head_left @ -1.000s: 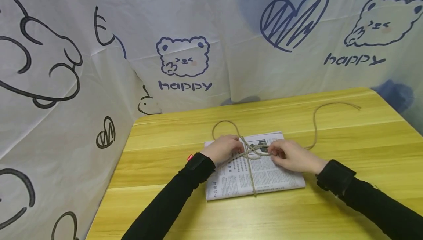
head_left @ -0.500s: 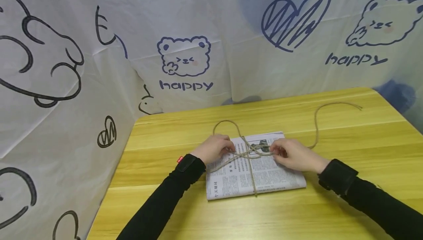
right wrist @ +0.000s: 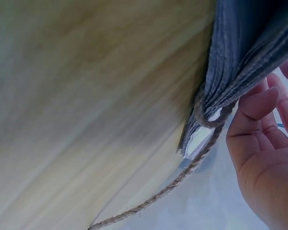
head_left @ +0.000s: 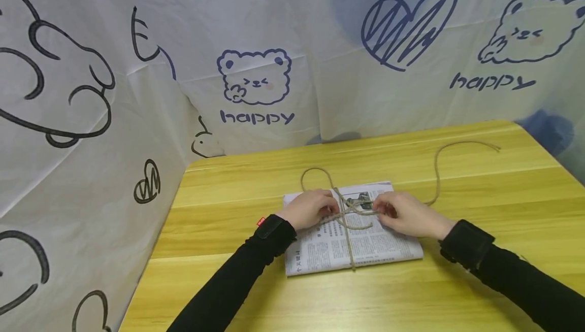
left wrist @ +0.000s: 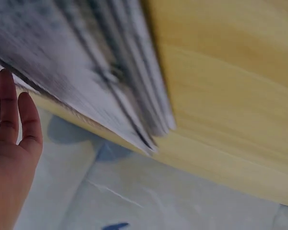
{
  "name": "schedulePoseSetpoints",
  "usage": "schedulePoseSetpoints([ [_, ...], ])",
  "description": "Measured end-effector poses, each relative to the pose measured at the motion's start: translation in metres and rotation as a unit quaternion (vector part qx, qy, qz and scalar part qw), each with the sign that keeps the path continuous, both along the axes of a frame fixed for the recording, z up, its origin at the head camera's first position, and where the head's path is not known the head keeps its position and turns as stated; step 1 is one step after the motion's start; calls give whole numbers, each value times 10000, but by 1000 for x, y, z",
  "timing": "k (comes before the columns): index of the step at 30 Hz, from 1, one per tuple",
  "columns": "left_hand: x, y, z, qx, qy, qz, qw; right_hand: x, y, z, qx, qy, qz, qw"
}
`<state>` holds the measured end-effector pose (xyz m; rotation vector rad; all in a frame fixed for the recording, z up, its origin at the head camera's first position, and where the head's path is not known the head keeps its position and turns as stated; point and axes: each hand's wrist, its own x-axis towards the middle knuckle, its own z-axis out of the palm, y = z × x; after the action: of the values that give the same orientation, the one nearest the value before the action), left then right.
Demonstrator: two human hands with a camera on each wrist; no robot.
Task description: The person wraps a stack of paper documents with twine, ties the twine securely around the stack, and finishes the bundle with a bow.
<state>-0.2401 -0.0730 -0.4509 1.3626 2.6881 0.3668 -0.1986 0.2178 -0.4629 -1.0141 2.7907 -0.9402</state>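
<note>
A folded stack of newspaper (head_left: 315, 256) lies on the table, with brown twine (head_left: 349, 245) running across it and crossing near its upper middle. My left hand (head_left: 307, 209) is over the left part of the stack, its curled fingertips pinching the twine by the crossing. On the other side, my right hand (head_left: 404, 215) pinches the twine just right of the printed picture. The left wrist view has the newspaper's layered edge (left wrist: 144, 76) beside my fingers, their tips partly hidden. In the right wrist view, twine (right wrist: 168, 189) passes round the paper edge below my right hand (right wrist: 264, 148).
The wood-grain table (head_left: 228, 195) reaches back to a white cloth (head_left: 274, 17) printed with drawings; the cloth also hangs at the left. A twine tail (head_left: 437, 169) trails over the back right of the table. A twine loop bulges past the stack's back edge.
My left hand moved left, then came back right to the crossing. A short twine end now curves rightward below the crossing, and the back loop has narrowed. My right hand has barely moved.
</note>
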Motion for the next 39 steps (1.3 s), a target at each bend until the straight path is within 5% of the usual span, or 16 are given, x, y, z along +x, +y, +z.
schedulePoseSetpoints([
  [10, -1, -43, 9, -77, -46, 1094, 9940, 5, -12, 4, 191, 308, 376, 9986],
  [16, 0, -46, 7, -284, -195, 1187, 9923, 7, -23, 5, 444, 123, 669, 9967],
  [23, 2, -47, 3, -16, -288, 1383, 9900, 9, -26, 7, 552, -185, 816, 9950],
  [30, 3, -51, 1, 173, -404, 1574, 9866, 21, 11, 11, 286, -464, 1172, 9916],
  [39, 5, -52, 2, 243, -385, 1589, 9862, 36, 78, 12, 119, -697, 1069, 9918],
])
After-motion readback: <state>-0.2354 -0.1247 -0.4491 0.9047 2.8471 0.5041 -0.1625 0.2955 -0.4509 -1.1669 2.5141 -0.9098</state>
